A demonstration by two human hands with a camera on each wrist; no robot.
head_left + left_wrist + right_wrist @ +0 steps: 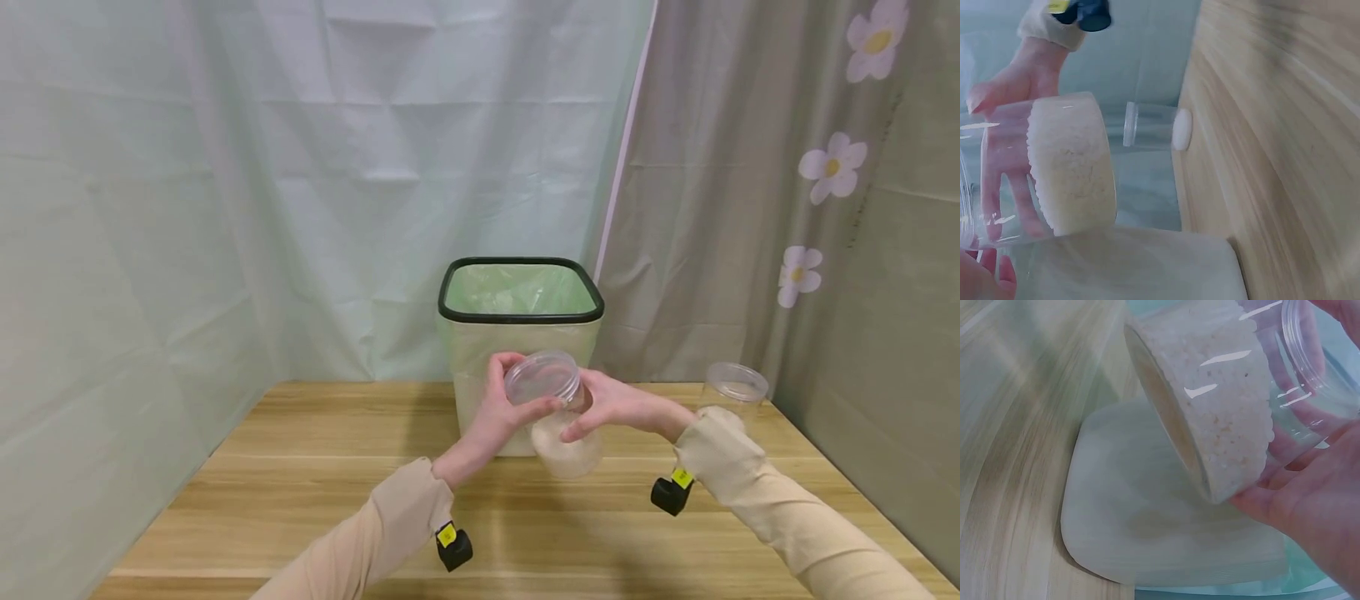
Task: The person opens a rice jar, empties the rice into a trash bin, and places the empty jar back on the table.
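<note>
A clear plastic jar (567,454) with a white, grainy fill in its lower part is held up in front of the bin, tilted. My left hand (504,414) grips its top rim, thumb on the near side and fingers on the far left. My right hand (621,402) holds the jar's side from the right, thumb in front; its fingers show through the clear wall in the left wrist view. Pale grains fill the jar's base (1210,394) in the right wrist view, with a few brownish specks among them.
Behind the jar a light bin (472,375) with a black rim and a clear liner stands on the wooden table (300,483). A second clear jar (738,385) with white fill stands at the right, partly behind my right sleeve. Curtains (375,183) enclose the table.
</note>
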